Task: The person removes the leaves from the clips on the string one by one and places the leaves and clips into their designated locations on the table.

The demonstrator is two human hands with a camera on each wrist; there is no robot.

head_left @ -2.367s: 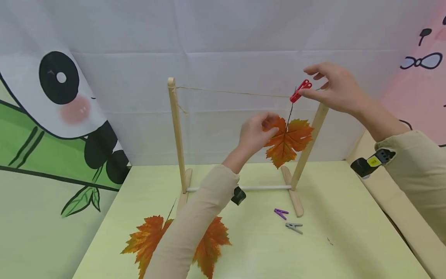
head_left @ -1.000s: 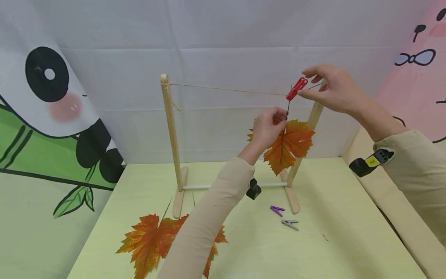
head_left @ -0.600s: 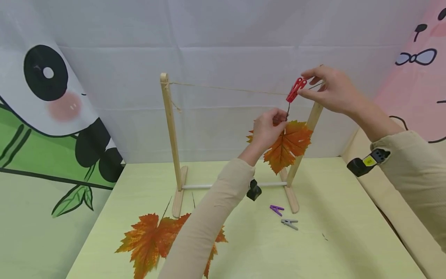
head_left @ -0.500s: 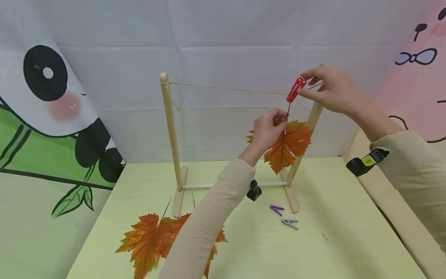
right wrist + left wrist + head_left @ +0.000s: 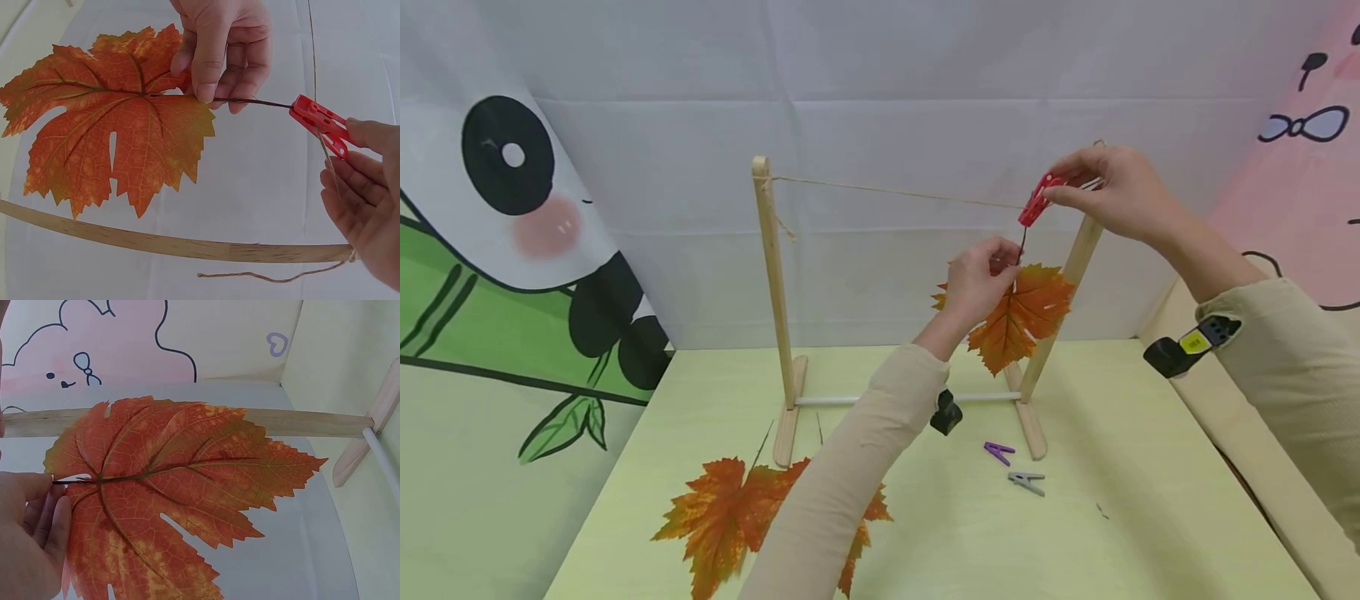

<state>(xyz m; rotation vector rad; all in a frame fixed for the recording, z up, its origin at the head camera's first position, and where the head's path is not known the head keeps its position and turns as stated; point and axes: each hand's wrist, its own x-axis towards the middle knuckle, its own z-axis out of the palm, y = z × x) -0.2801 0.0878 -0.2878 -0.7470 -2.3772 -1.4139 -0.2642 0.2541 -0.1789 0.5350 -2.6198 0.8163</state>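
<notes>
My left hand [image 5: 981,279] pinches the dark stem of an orange maple leaf [image 5: 1018,321] between thumb and fingertips, as the left wrist view shows close up. The leaf [image 5: 94,112] hangs below a red clothespin [image 5: 1037,200], whose nose end meets the top of the stem. A thin string [image 5: 314,50] crosses this clothespin [image 5: 315,119]. My right hand [image 5: 1120,192] has its thumb on one leg of the clothespin and its fingertips at the other leg, pinching it near the right post of a wooden frame [image 5: 772,283].
A purple clothespin [image 5: 998,452] and a grey clothespin [image 5: 1026,482] lie on the pale table [image 5: 940,533] in front of the frame's right foot. More maple leaves [image 5: 722,517] lie at the front left, partly hidden by my left sleeve. A white rod [image 5: 827,401] joins the frame's feet.
My left hand has moved right from the leaf's edge to its stem. My right thumb and fingers have come closer together on the red clothespin, which has tipped slightly more upright.
</notes>
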